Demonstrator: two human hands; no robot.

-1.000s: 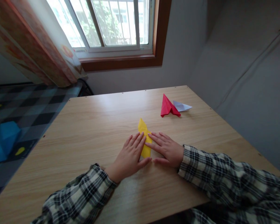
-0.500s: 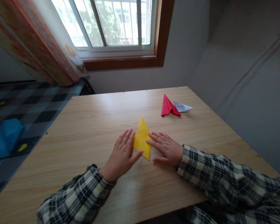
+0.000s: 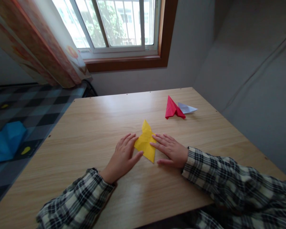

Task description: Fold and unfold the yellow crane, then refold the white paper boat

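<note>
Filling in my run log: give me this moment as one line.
left hand: flat on yellow paper | right hand: flat on it | table: red paper, white paper far right

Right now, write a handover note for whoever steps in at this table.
Left hand: flat on the wooden table, palm down, fingers at the left edge of the yellow folded paper.
Right hand: flat, fingers pressing the paper's right side.
The paper lies flat between both hands, point toward the window.
Done: a red folded paper and a white folded paper sit touching at the far right.
Left: the yellow piece is only partly folded.
</note>
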